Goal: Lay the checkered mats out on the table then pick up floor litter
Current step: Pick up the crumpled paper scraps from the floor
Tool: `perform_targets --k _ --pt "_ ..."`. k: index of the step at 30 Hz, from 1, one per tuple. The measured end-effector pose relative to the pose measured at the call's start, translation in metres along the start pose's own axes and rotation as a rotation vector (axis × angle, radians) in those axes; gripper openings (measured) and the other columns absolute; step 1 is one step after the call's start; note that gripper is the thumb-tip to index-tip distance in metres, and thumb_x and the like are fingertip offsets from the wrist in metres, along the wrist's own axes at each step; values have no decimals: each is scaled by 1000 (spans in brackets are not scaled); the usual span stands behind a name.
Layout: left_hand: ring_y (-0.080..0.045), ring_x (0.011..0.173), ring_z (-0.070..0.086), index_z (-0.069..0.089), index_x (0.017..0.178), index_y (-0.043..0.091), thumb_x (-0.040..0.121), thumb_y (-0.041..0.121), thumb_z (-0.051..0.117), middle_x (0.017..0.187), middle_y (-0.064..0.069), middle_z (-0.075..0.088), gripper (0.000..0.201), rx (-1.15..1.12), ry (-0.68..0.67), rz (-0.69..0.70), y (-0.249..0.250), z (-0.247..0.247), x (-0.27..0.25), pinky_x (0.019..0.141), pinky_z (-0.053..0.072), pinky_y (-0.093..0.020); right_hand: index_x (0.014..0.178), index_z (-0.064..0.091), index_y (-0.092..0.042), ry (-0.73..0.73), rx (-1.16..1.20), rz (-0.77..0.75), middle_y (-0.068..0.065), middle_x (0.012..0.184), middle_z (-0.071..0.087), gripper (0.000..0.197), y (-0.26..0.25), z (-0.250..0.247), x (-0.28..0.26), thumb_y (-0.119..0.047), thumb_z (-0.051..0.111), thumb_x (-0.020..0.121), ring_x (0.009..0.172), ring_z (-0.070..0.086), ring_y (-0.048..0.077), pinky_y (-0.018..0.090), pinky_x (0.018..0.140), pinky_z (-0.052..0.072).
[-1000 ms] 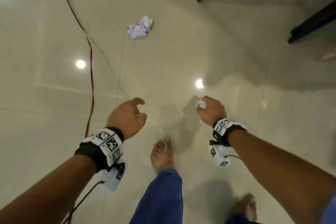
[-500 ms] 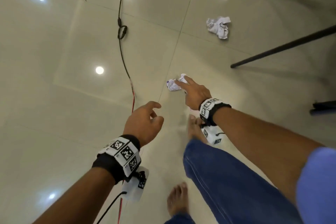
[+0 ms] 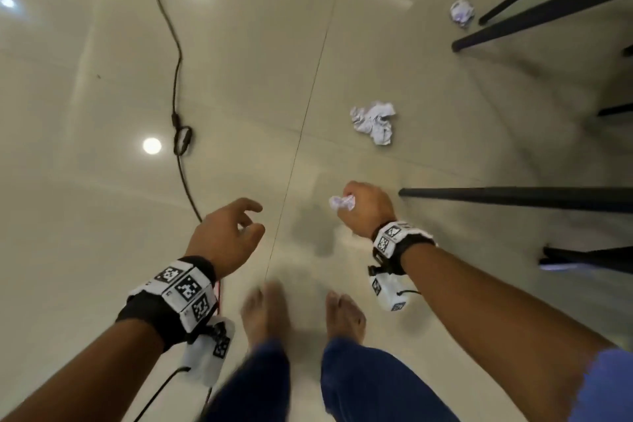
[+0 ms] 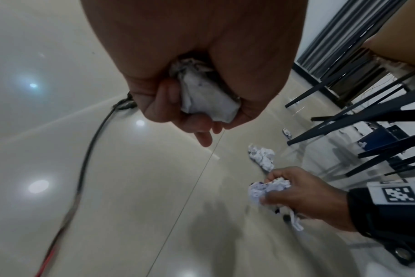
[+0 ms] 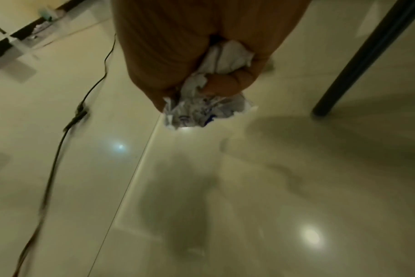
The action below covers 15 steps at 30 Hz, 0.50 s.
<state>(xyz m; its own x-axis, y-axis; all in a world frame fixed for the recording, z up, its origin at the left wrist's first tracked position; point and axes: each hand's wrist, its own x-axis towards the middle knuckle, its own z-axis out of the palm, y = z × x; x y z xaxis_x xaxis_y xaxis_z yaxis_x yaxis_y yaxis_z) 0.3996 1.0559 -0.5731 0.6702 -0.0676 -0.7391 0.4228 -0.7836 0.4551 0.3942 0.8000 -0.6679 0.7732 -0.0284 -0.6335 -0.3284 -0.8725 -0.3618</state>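
My right hand (image 3: 368, 209): held above the floor in front of my right foot, fingers curled tight round a crumpled wad of white paper with blue print (image 3: 342, 203). The right wrist view shows the wad (image 5: 216, 90) bulging out below my fingers (image 5: 219, 85).

My left hand (image 3: 224, 236): held out at about the same height, over the tile seam. From my head it looks loosely curled, thumb and forefinger apart. The left wrist view shows my fingers (image 4: 194, 121) wrapped round a folded white paper scrap (image 4: 206, 97) pressed into the palm.

Litter on the floor: a larger crumpled paper (image 3: 374, 122) lies ahead of my right hand, well apart from it, on the pale tiles. A small paper ball (image 3: 461, 12) lies farther off, just beside the foot of a black furniture leg (image 3: 534, 15).

Checkered mats: out of sight in all three views.

Floor (image 3: 102, 216): glossy cream tiles with bright spots of reflected ceiling light and a thin seam running away from me between my hands.

Cable (image 3: 178, 86): a dark cord runs across the floor on my left, with an inline connector partway along; near my left wrist it turns red.

Furniture: another black leg (image 3: 513, 197) stretches along the right side, close to my right hand but not touching it.

My feet (image 3: 263, 312): bare, side by side below my hands, blue trouser legs above them.

Wrists: each carries a black band with white square-patterned markers (image 3: 186, 288).
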Motion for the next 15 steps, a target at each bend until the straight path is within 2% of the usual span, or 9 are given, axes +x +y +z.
perform_targets --k 1,3,5,7,9,11,13,15 --pt "-13 75 59 59 114 30 86 24 58 95 6 63 29 2 -9 19 11 -13 12 72 44 -30 89 64 -17 61 51 24 7 98 60 17 3 -22 13 -29 68 79 85 62 32 29 71 45" --pt "-14 76 60 59 114 30 87 24 57 96 4 64 28 -4 -10 66 34 -42 51 73 47 -32 88 65 -18 174 93 78 6 119 53 19 12 -58 51 -29 73 74 89 63 31 32 78 50" --pt "-18 78 62 58 114 29 87 24 57 97 2 64 28 9 -16 99 54 -64 96 77 51 -36 87 62 -22 163 75 120 2 143 38 19 23 -72 91 -29 74 74 89 63 28 33 79 51" --pt "-21 81 62 59 115 29 87 25 57 98 3 64 28 75 -12 118 70 -78 143 78 48 -34 87 59 -28 107 1 126 -4 150 29 15 27 -68 130 -26 71 77 90 61 26 29 78 49" --pt "-22 83 61 59 114 29 86 25 57 99 3 64 28 113 -15 121 81 -89 172 80 48 -35 93 60 -29 118 -53 140 -1 142 36 18 24 -57 151 -22 68 79 95 60 28 31 78 48" --pt "-22 82 61 59 114 29 86 25 57 98 4 64 29 137 -22 134 91 -101 192 80 49 -35 100 59 -29 128 -42 151 3 124 53 22 12 -54 166 -25 69 80 98 61 30 33 78 48" --pt "-21 82 61 59 115 28 86 23 58 96 4 64 29 147 -58 129 98 -114 191 80 48 -34 98 55 -27 82 8 135 0 106 64 23 -2 -58 164 -29 69 80 95 63 31 32 74 47" --pt "-18 84 61 58 116 30 86 23 58 97 6 65 30 176 -129 142 112 -133 180 80 49 -34 101 51 -26 63 83 205 0 97 67 29 -20 -79 154 -28 69 78 88 64 32 30 70 45"
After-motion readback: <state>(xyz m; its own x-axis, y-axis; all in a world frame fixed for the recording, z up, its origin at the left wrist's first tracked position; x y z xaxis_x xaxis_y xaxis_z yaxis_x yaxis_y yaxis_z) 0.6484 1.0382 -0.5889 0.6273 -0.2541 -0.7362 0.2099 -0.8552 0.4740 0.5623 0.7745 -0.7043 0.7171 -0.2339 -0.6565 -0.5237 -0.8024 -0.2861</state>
